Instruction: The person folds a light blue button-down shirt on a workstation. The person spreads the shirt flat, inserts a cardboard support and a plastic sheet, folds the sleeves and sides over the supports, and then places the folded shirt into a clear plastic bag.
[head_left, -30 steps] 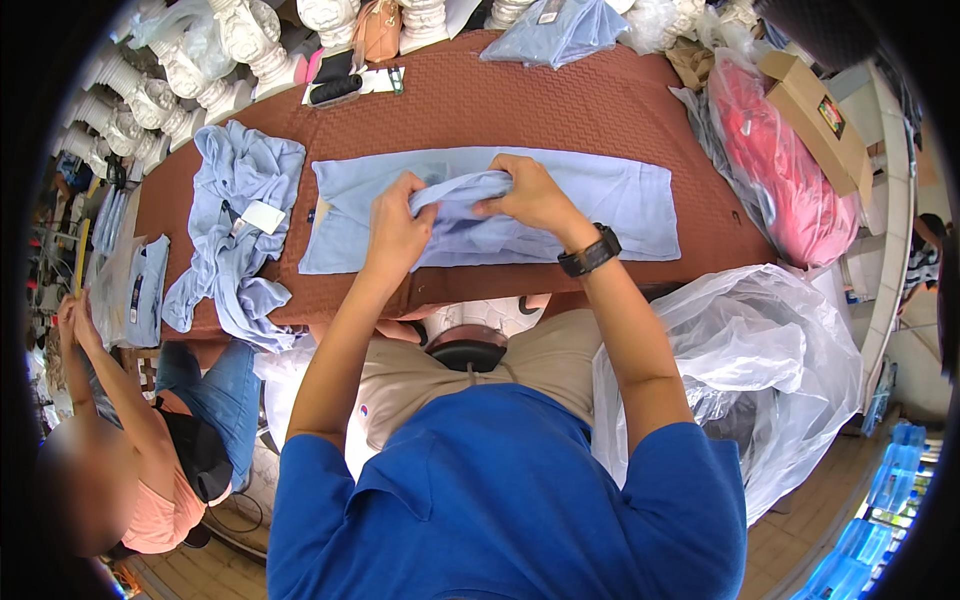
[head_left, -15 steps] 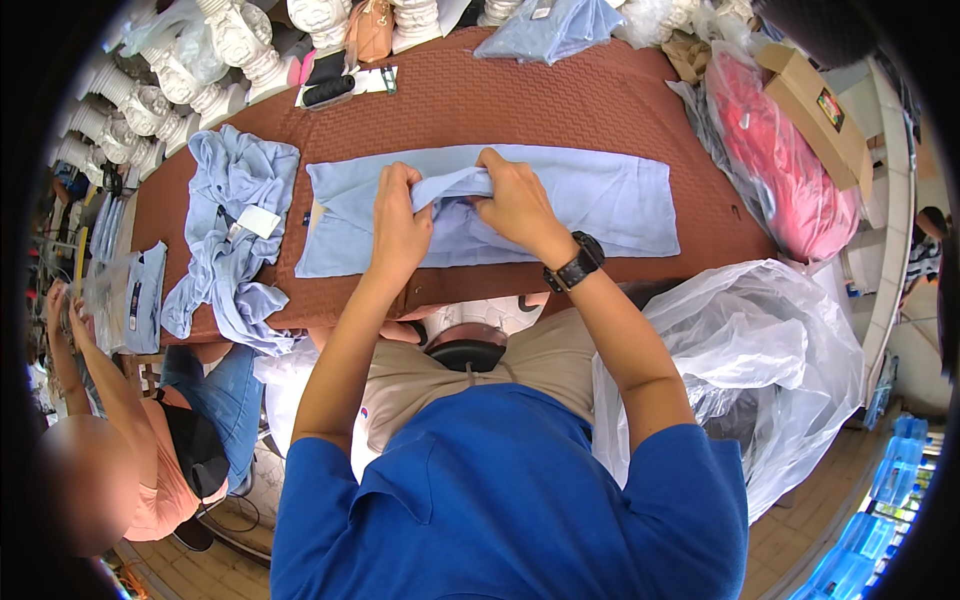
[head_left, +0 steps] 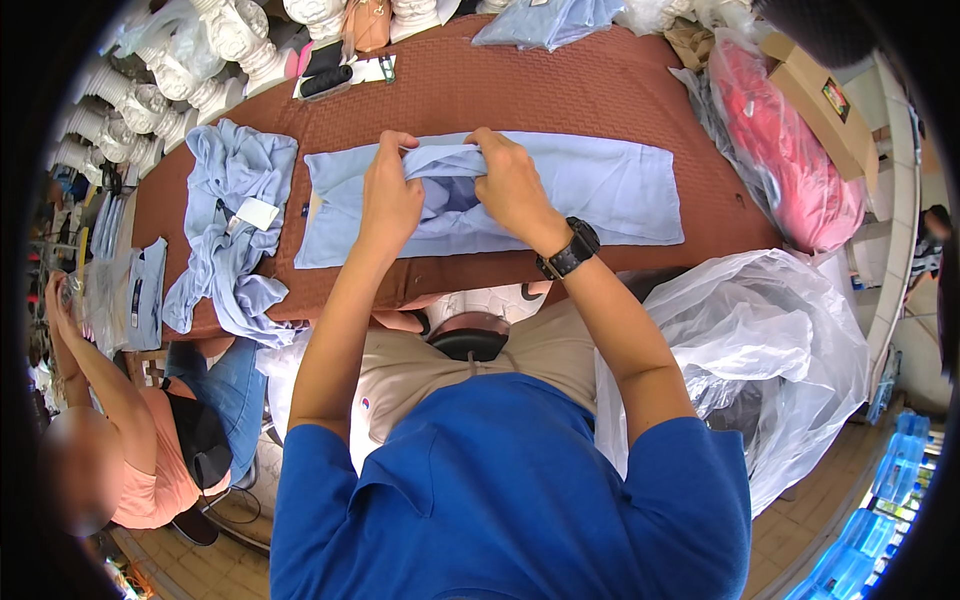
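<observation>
A light blue garment (head_left: 610, 190) lies before me in a long, folded strip. My left hand (head_left: 392, 195) pinches its cloth left of the middle, thumb against fingers. Over to the right, my right hand (head_left: 515, 188) grips the same raised fold. Between the hands the cloth is lifted into a pocket, with a shadowed hollow under it. Both ends of the strip rest flat on the brown tablecloth (head_left: 480, 85). Left of it sits a crumpled blue garment (head_left: 240, 160) with a white tag (head_left: 256, 213); neither hand touches it.
A large clear plastic bag (head_left: 770, 350) bulges at my right. Bagged pink-red clothing (head_left: 785, 160) and a cardboard box (head_left: 820, 105) stand at the far right. A black roll (head_left: 327, 80) and a bagged blue garment (head_left: 550, 22) lie far back. A seated person (head_left: 140, 440) is at left.
Both hands have moved slightly away from me, raising the fold. The hollow beneath it shows wider now. At left, the other person's hands have shifted.
</observation>
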Tool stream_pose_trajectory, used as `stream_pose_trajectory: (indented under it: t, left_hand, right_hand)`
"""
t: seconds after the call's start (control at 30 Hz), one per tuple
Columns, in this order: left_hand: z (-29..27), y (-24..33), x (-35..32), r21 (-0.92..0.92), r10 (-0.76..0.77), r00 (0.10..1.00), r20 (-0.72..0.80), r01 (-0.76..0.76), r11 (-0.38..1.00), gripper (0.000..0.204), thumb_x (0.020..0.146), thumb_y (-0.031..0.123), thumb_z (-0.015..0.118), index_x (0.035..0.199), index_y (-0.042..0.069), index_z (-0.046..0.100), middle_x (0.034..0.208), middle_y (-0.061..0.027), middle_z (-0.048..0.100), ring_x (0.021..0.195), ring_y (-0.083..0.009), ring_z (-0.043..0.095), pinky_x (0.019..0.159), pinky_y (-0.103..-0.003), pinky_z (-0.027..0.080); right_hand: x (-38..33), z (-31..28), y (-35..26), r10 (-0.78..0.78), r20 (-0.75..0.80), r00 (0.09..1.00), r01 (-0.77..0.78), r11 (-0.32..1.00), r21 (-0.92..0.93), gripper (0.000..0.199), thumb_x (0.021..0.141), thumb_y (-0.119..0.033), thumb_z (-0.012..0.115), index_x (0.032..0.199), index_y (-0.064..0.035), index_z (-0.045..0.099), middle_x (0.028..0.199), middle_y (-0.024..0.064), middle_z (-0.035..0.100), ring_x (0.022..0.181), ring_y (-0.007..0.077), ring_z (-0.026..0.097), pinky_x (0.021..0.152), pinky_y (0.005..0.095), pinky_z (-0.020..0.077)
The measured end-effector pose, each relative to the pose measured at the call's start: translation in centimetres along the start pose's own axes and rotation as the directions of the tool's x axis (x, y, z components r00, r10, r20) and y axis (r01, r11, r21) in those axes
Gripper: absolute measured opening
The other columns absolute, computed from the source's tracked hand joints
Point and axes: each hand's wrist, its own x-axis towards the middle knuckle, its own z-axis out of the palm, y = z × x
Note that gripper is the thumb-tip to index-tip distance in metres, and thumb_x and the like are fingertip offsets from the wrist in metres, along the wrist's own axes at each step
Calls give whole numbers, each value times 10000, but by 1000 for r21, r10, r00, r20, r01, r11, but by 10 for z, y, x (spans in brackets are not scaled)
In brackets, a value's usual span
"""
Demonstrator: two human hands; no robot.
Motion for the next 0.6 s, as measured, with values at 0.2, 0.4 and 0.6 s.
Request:
stream_pose_trajectory:
  t: [0.2, 0.4, 0.6]
  left_hand:
    - [19, -21, 11, 29, -35, 996, 81, 33, 999, 330, 726, -74, 580, 1052, -24, 573, 994, -267, 671, 997, -437, 646, 867, -453, 496]
    - [39, -9, 22, 113, -16, 998, 56, 9, 994, 317, 714, -50, 559, 1028, -15, 593, 936, -231, 689, 925, -421, 661, 810, -440, 504]
    - [47, -5, 19, 259, 10, 994, 112, -39, 965, 315, 727, -8, 664, 1037, -3, 605, 938, -230, 684, 956, -422, 649, 819, -468, 499]
  right_hand:
    - [-17, -25, -32, 80, -198, 977, -108, 985, -134, 309, 750, 94, 600, 1050, 25, 582, 1027, 255, 629, 969, 460, 614, 816, 514, 505]
    - [-55, 43, -16, -11, -62, 998, 19, 992, 123, 230, 759, 117, 585, 978, 47, 594, 961, 267, 595, 901, 478, 608, 781, 526, 499]
    - [-52, 56, 1, 120, -283, 951, -133, 991, -28, 177, 759, 111, 592, 931, 72, 593, 1020, 276, 591, 840, 474, 640, 713, 504, 541]
